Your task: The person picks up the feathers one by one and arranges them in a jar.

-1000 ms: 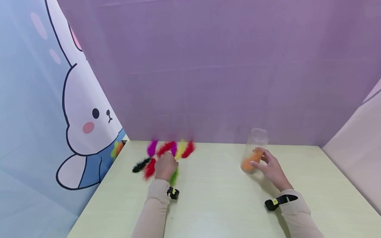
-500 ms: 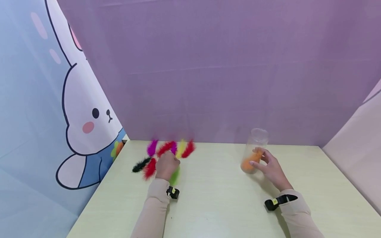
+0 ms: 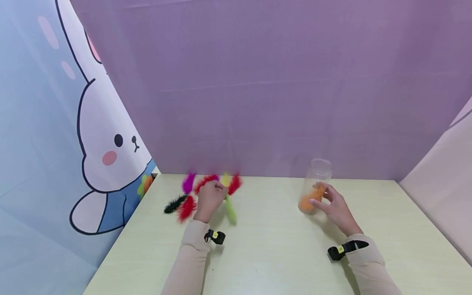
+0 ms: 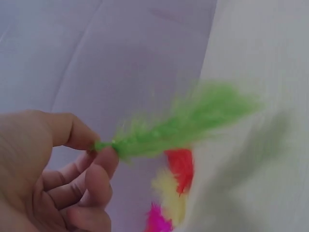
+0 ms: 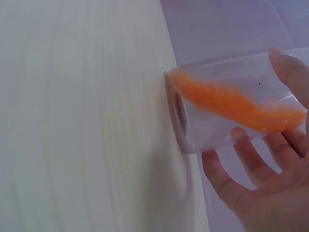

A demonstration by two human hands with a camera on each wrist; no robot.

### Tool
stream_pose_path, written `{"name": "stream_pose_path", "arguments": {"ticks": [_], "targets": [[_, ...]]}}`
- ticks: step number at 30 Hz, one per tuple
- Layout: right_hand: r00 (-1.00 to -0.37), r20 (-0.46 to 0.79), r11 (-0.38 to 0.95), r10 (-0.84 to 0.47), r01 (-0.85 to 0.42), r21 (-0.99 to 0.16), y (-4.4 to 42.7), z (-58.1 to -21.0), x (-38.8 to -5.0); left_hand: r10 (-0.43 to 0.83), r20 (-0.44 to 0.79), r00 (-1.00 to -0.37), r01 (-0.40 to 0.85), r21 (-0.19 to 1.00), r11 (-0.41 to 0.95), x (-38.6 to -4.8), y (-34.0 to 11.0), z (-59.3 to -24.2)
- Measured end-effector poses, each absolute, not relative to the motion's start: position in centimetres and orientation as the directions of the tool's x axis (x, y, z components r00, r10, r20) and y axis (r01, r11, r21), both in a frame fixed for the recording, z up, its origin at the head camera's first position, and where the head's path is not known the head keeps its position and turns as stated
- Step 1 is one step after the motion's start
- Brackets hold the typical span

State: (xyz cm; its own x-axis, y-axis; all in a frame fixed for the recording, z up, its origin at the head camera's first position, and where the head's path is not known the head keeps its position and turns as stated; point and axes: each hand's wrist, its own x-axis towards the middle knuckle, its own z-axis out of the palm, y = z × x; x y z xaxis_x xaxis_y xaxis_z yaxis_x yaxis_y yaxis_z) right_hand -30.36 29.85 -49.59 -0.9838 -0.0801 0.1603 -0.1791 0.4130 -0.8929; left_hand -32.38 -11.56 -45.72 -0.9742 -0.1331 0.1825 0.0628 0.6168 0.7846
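Observation:
My left hand point(image 3: 211, 199) pinches the quill end of a green feather point(image 4: 188, 121) between thumb and fingertip. The feather hangs off the table, its shadow cast beside it in the left wrist view. Around and behind that hand lie several loose feathers, among them a black feather point(image 3: 175, 204), a red feather point(image 3: 187, 208) and a purple feather point(image 3: 189, 183). On the right, my right hand point(image 3: 338, 209) grips a clear jar point(image 3: 319, 174) that stands upright on the table. Inside the jar leans an orange feather point(image 5: 222, 102).
The pale wooden table point(image 3: 265, 237) reaches back to a purple cloth point(image 3: 273, 94). A blue curtain with a rabbit print point(image 3: 107, 143) hangs at the left. More feathers, a yellow feather point(image 4: 171, 195) and a red feather point(image 4: 181, 169), show beyond the left hand.
My left hand has risen slightly and shifted right and back, lifting the green feather out from the group. The right hand and the jar have stayed in place.

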Motion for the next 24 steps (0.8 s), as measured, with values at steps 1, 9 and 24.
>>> {"name": "stream_pose_path", "arguments": {"ticks": [1,9,24], "targets": [[-0.984,0.161,0.413,-0.082,-0.180,-0.893,29.8,-49.6,-30.3,-0.132,0.186,-0.974,0.070,0.795,0.603,-32.4,-11.5,-45.7],[-0.986,0.148,0.420,-0.077,-0.167,-0.892,29.7,-49.3,-30.2,-0.111,0.204,-0.973,0.118,0.847,0.519,-31.9,-10.6,-44.9],[-0.987,0.138,0.403,-0.083,-0.160,-0.901,29.7,-49.0,-30.2,-0.081,0.304,-0.949,0.231,0.848,0.477,-31.4,-8.3,-43.8]]}}
